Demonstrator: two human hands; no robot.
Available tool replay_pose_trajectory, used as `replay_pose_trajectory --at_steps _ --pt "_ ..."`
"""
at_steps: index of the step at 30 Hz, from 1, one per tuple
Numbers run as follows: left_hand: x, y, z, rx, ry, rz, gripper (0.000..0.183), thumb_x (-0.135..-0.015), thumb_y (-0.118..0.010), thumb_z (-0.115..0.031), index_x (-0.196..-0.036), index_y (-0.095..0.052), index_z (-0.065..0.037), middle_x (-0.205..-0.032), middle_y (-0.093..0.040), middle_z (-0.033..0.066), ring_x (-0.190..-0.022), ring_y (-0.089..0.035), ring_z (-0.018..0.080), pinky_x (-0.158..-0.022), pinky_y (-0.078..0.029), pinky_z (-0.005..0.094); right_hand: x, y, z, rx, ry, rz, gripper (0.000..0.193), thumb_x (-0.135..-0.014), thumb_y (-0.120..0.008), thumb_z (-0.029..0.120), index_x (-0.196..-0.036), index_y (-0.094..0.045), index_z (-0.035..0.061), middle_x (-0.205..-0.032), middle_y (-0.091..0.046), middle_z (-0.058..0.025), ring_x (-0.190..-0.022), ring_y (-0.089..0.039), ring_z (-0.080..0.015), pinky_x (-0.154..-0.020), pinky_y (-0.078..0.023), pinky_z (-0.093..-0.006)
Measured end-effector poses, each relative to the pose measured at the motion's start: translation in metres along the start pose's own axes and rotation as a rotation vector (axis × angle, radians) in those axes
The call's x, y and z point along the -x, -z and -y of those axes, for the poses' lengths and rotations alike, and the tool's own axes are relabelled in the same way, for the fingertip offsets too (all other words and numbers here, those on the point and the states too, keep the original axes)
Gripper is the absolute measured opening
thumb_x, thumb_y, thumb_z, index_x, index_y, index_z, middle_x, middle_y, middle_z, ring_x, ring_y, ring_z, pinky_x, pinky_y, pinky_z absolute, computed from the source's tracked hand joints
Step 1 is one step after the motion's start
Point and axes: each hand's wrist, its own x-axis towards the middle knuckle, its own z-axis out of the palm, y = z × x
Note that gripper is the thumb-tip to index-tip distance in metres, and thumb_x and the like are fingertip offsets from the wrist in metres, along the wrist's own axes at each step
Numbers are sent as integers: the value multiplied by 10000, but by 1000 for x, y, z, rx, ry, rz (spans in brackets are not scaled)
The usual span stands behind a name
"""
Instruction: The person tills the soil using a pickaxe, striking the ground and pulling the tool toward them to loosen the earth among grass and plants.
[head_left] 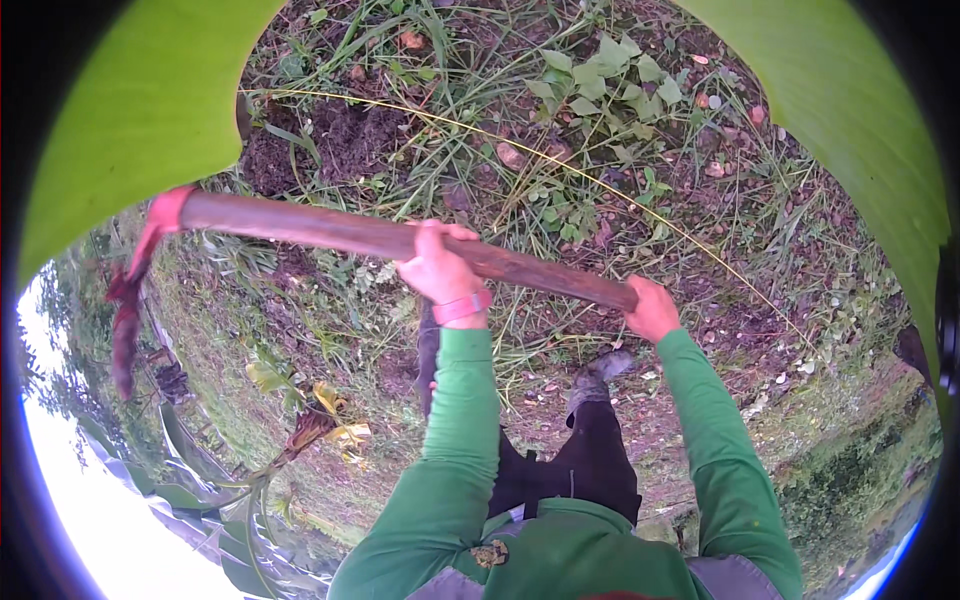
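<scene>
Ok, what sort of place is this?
Outdoors, probably a garden or farm plot, though I can't tell which: leafy weeds cover much of the ground, there's a patch of dark, loose soil, and a wooden-handled tool is in use.

Weedy ground (745,375) surrounds a leafy green weed (592,80); dark soil (355,135) lies left of it, a reddish stone (510,156) just below-left, large leaves (135,125) on either side, and glaring white sky (90,510) farther below-left.

Two hands (440,268) (655,308), one long-handled tool (300,220), one wristband (464,306), two green sleeves (460,400) (715,420), one yellow strand (550,158); several stones (510,156), count unclear.
</scene>
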Motion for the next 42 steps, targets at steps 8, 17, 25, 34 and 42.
replay_pose_trajectory --at_steps 8,17,25,34,42 --pt "24 84 217 -476 576 67 309 -849 -618 -59 -1104 -469 32 -737 -579 118 -456 -568 240 -426 -514 389 201 -41 -8 116 -530 378 449 -798 -705 221 -1132 -522 -17 -952 -683 -265 -900 -679 -436 -815 -544 -524" --pt "-54 125 150 -64 1123 302 107 -832 -629 -117 -870 -540 -72 -700 -551 40 -609 -565 198 -593 -529 395 219 -20 119 5 -327 565 535 -833 -675 297 -1167 -400 -19 -892 -678 -265 -800 -682 -443 -707 -549 -526" --pt "77 127 193 -266 871 133 160 -792 -619 -38 -907 -509 -36 -699 -556 107 -578 -584 258 -564 -538 434 259 -104 -63 40 -542 56 299 -754 -715 85 -1004 -556 42 -961 -655 -237 -875 -656 -441 -779 -526 -540" --pt "79 46 -43 -23 93 88 245 -849 -593 74 -1027 -454 -23 -793 -559 80 -615 -608 209 -612 -557 376 99 -71 -38 -91 -5 -84 421 -666 -747 55 -1053 -584 54 -1039 -640 -169 -1035 -592 -391 -925 -469 -470" --pt "7 -1 -41 -25 -331 -4 136 -873 -558 -16 -959 -465 35 -648 -569 124 -563 -606 226 -551 -552 376 -39 -19 -4 -99 212 -131 330 -675 -731 57 -961 -565 56 -929 -638 -185 -927 -611 -418 -830 -495 -495"
